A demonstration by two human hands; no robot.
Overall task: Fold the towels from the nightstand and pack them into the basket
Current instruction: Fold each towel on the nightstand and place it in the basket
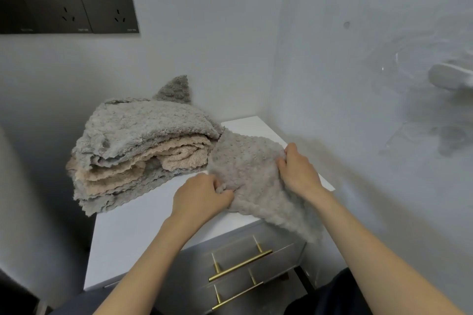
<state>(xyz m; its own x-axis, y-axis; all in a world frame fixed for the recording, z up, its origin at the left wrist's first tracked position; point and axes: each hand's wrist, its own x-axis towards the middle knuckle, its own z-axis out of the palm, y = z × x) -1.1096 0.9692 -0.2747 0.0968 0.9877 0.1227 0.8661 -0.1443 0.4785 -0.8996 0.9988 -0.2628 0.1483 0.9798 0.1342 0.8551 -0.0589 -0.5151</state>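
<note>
A loose grey-brown towel (pixel 252 174) lies spread on the right part of the white nightstand top (pixel 128 233), one end hanging over the front edge. My left hand (pixel 202 194) pinches its left edge with curled fingers. My right hand (pixel 298 169) grips its right edge near the wall. To the left sits a rough pile of towels (pixel 143 146), grey and beige layers stacked and overhanging the nightstand's left side. No basket is in view.
The nightstand stands in a corner, walls close behind and on the right. Two drawers with brass bar handles (pixel 240 264) face me below. Dark wall sockets (pixel 69 5) sit high on the left. A white object (pixel 450 79) shows at the right edge.
</note>
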